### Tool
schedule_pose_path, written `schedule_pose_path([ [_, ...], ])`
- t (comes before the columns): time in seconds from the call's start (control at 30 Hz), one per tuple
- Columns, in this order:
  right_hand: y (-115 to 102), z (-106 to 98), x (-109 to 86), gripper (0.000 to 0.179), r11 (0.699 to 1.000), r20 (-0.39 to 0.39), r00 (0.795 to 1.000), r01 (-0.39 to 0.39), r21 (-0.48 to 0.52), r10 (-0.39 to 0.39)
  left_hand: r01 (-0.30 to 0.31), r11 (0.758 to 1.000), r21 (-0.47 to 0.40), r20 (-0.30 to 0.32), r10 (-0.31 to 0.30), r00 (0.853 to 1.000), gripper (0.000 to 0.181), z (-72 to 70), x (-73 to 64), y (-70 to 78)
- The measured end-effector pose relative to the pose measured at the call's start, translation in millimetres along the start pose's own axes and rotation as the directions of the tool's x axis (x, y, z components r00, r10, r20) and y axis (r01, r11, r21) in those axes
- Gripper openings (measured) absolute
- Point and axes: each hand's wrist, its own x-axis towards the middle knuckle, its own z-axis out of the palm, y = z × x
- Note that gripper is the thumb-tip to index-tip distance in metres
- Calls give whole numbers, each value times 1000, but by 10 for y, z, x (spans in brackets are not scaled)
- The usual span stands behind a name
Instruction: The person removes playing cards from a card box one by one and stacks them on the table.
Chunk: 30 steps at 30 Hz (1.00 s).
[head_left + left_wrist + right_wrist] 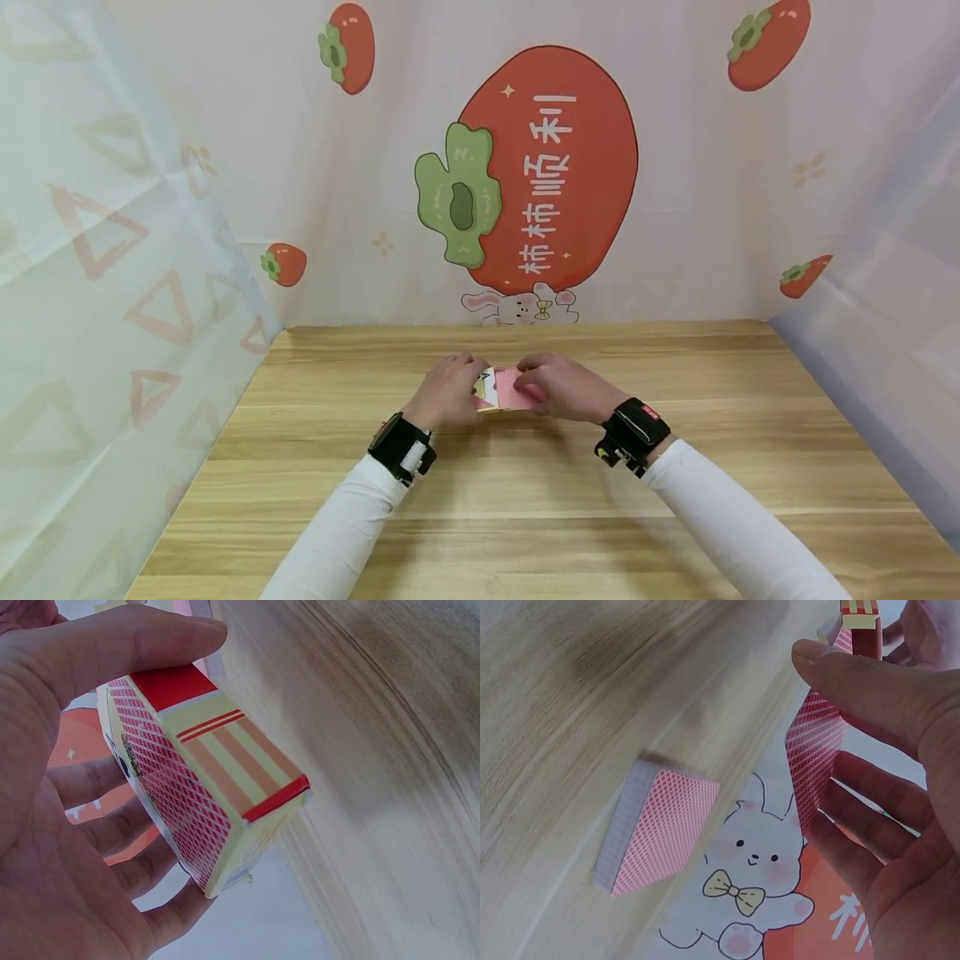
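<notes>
My left hand grips a playing-card box with red, cream and striped sides, its thumb over one narrow side and its fingers around the opposite one. The box's "A" label shows in the head view. From its end toward my right hand reaches a red-patterned playing card, which overlaps the box end in the head view. The right thumb and fingers pinch this card along its edges; I cannot tell whether it is one card or several. A squared deck of cards lies on the table beyond the right hand, hidden in the head view.
The wooden table runs up to a curtain printed with persimmons and a rabbit. Pale fabric walls rise on both sides. Each wrist wears a black strapped camera.
</notes>
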Motion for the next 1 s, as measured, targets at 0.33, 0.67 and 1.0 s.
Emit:
schedule_pose_path([
  [0.33, 60, -58, -84, 38, 999, -6, 1000, -21, 34, 21, 18, 1000, -16, -21, -18, 1000, 67, 10, -26, -42],
  [0.67, 97, -114, -100, 35, 982, -64, 980, -186, 13, 187, 45, 999, 2, -35, -45, 998, 66, 15, -20, -72],
  [1.0, 146, -91, -78, 35, 945, -182, 932, -325, -39, 313, 55, 998, 3, -28, -55, 998, 66, 14, -20, -73],
])
